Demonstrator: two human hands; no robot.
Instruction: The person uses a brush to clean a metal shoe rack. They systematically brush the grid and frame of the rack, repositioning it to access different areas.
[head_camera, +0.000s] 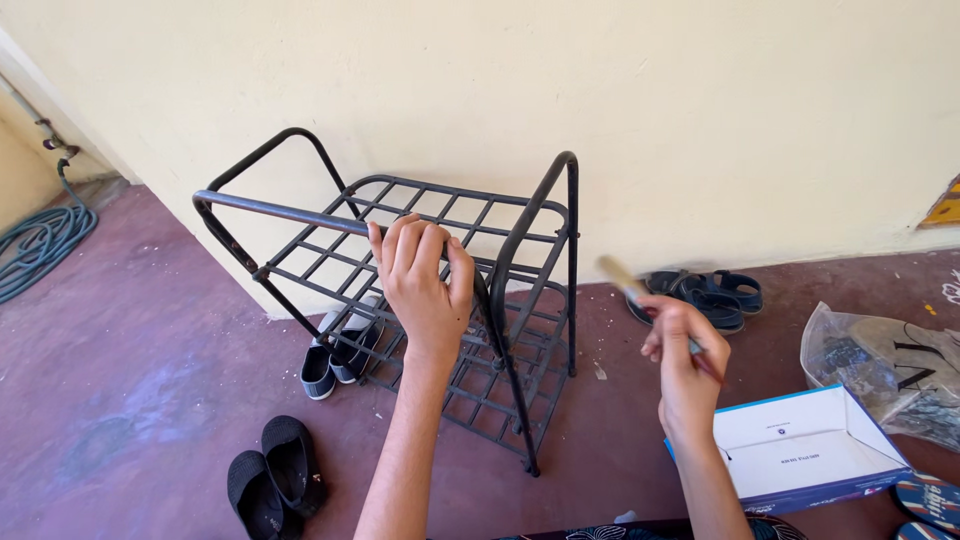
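A black metal shoe rack (300, 215) with grid shelves stands against a cream wall. My left hand (422, 278) grips the rack's top front bar near its right end. To the right of the rack, my right hand (685, 362) is raised and holds a small brush (625, 280) with a pale tip pointing up and left, blurred and apart from the rack. A pair of small dark shoes with white soles (335, 362) sits on the floor under the rack's lower shelf.
Black slip-on shoes (275, 478) lie on the maroon floor at the lower left. Dark sandals (715, 295) rest by the wall. An open white and blue box (805, 455) and a clear plastic bag (890, 375) lie at right. A hose (40, 240) coils far left.
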